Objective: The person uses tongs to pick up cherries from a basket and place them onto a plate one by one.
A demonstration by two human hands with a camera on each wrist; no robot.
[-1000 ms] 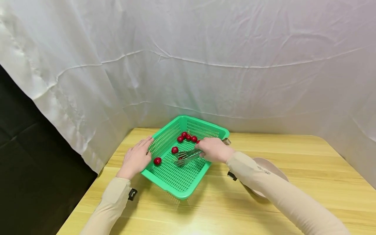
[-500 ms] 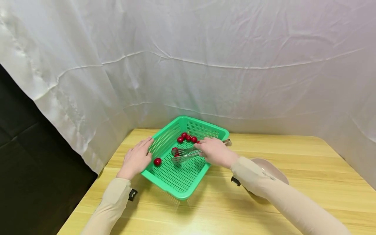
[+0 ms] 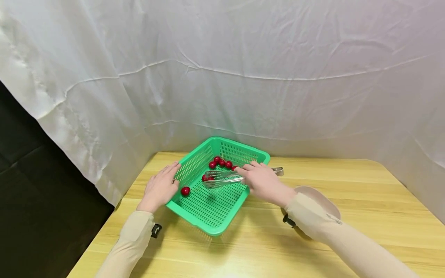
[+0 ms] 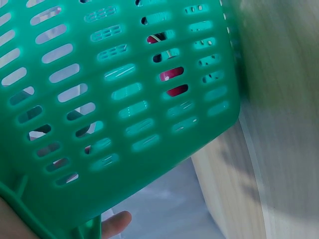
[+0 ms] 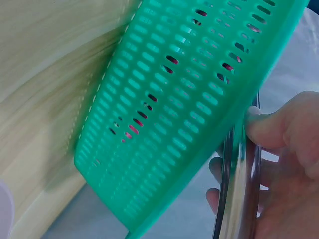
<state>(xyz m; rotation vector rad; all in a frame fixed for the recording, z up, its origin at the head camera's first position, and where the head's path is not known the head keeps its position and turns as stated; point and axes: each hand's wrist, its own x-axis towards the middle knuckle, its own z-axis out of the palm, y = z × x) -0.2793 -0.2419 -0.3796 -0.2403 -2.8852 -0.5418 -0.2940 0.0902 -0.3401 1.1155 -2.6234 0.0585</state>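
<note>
A green plastic basket with slotted walls stands on the wooden table. My left hand grips its left rim; in the left wrist view a fingertip shows past the rim. My right hand holds metal tongs over the basket's right side, their tips inside. Two red cherries appear between the tong ends; whether they are pinched I cannot tell. Another cherry lies near the left wall, and several more cherries cluster at the back corner, partly behind the right hand.
A pale pinkish plate lies on the table to the right, partly hidden beneath the right sleeve. The wooden table reaches a white curtain behind. A dark cloth hangs at the left.
The tongs and right hand have shifted slightly right and the tong ends have risen. One cherry has moved up beside another near the tips. The left hand and basket have hardly moved.
</note>
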